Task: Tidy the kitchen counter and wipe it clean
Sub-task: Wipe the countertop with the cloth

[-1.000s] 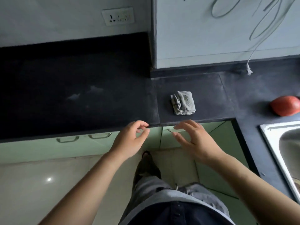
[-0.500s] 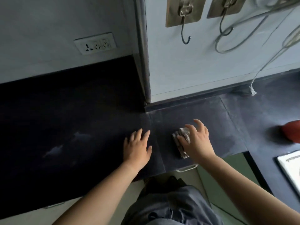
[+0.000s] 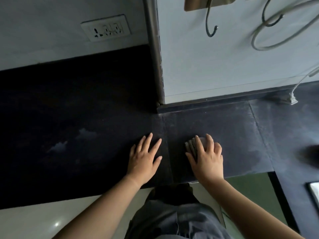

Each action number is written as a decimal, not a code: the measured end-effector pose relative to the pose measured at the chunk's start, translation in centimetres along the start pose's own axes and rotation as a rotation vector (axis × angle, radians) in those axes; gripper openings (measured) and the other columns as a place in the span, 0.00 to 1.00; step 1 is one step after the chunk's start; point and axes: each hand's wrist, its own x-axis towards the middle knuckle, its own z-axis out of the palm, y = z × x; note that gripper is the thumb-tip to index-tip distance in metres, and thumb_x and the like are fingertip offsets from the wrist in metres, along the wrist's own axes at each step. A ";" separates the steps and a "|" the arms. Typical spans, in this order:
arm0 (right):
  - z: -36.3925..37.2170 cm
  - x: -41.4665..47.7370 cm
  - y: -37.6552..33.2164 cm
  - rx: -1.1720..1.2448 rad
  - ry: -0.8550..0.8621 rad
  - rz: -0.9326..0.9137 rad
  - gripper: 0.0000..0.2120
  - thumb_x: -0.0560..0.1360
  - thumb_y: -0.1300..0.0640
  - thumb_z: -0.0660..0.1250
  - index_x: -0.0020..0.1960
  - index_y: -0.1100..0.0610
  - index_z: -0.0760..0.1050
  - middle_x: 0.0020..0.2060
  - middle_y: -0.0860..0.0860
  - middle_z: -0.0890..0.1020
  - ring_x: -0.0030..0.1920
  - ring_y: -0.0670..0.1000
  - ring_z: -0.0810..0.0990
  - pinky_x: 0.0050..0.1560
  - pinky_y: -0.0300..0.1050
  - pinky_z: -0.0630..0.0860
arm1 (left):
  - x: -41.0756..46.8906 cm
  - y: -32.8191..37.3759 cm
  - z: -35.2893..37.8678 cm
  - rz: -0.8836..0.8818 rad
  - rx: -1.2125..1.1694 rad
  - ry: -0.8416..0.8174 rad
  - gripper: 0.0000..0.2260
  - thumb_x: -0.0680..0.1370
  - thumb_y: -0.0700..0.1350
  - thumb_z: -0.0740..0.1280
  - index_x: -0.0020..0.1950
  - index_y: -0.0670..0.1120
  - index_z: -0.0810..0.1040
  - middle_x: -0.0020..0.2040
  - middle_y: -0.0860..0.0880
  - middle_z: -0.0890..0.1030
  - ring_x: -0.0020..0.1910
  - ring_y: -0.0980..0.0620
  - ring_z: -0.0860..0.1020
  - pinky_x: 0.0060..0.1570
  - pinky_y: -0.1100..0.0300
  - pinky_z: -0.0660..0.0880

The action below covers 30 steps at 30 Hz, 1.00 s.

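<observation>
Right hand slid further over cloth (fingers spread flat); left hand splayed on counter.

Two hands are showing low in the frame: the left hand and the right hand. One grey cloth is lying under the right one. One dark desk is stretching across the middle of the frame. One white wall socket is sitting at the upper left. Two metal hooks are hanging at the top right, one fully visible, the other partly crossed by one looping cable. Two pale smudges are showing on the desk at centre left.
</observation>
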 end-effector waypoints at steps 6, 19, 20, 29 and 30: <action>-0.4 0.9 0.0 -0.004 -0.069 -0.121 0.28 0.73 0.47 0.66 0.69 0.54 0.64 0.67 0.60 0.64 0.57 0.64 0.67 0.47 0.55 0.76 | 0.0 -0.1 -0.7 -0.003 -0.062 -0.051 0.26 0.79 0.57 0.56 0.75 0.57 0.51 0.78 0.49 0.47 0.76 0.47 0.48 0.71 0.45 0.55; -0.5 -0.2 -14.9 0.289 -0.091 -0.258 0.27 0.71 0.44 0.67 0.67 0.49 0.66 0.64 0.52 0.66 0.59 0.57 0.67 0.58 0.50 0.71 | -4.3 -11.0 -5.2 -0.067 -0.343 0.104 0.21 0.78 0.53 0.60 0.71 0.51 0.65 0.69 0.52 0.69 0.69 0.52 0.66 0.67 0.56 0.65; 0.0 -0.1 -16.7 0.293 -0.084 -0.265 0.27 0.71 0.44 0.67 0.67 0.48 0.66 0.64 0.52 0.66 0.60 0.57 0.67 0.58 0.50 0.71 | -4.9 -12.8 -5.4 -0.081 -0.351 0.119 0.21 0.78 0.52 0.60 0.70 0.51 0.66 0.69 0.52 0.69 0.69 0.52 0.67 0.67 0.56 0.65; 7.3 0.6 -30.5 0.240 -0.075 -0.139 0.29 0.71 0.44 0.66 0.69 0.47 0.62 0.68 0.53 0.60 0.62 0.60 0.65 0.56 0.54 0.71 | -9.5 -30.2 -6.4 -0.124 -0.341 0.200 0.18 0.78 0.50 0.62 0.67 0.49 0.70 0.66 0.50 0.73 0.65 0.50 0.70 0.63 0.57 0.67; 8.2 0.6 -31.1 0.163 -0.048 -0.129 0.27 0.72 0.44 0.65 0.69 0.47 0.62 0.70 0.53 0.59 0.62 0.60 0.65 0.55 0.55 0.71 | -9.7 -31.8 -6.3 -0.132 -0.335 0.208 0.18 0.77 0.49 0.63 0.66 0.48 0.71 0.65 0.49 0.73 0.65 0.49 0.71 0.63 0.56 0.68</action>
